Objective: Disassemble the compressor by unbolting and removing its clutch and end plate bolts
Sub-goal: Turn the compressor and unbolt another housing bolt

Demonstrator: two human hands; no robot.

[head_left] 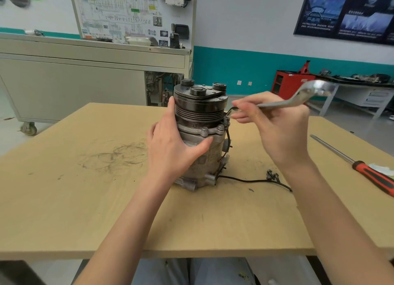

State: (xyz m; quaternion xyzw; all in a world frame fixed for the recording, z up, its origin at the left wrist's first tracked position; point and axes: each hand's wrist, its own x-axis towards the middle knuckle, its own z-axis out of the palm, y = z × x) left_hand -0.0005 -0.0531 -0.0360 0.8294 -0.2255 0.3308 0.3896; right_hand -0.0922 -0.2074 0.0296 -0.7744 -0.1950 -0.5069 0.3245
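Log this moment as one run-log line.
left hand: steadying upright compressor | right hand: holding wrench beside clutch | loose bolts, screwdriver on table

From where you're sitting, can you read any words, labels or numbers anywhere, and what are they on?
"HV": the only legible characters, in the heading of the white wiring diagram board; the rest of the heading and all small print are blurred.
Dark poster: white text, too blurred to read.
Label on the compressor body: too small to read.
Red cabinet: white mark, unreadable.
Wrench and screwdriver: no readable marking.
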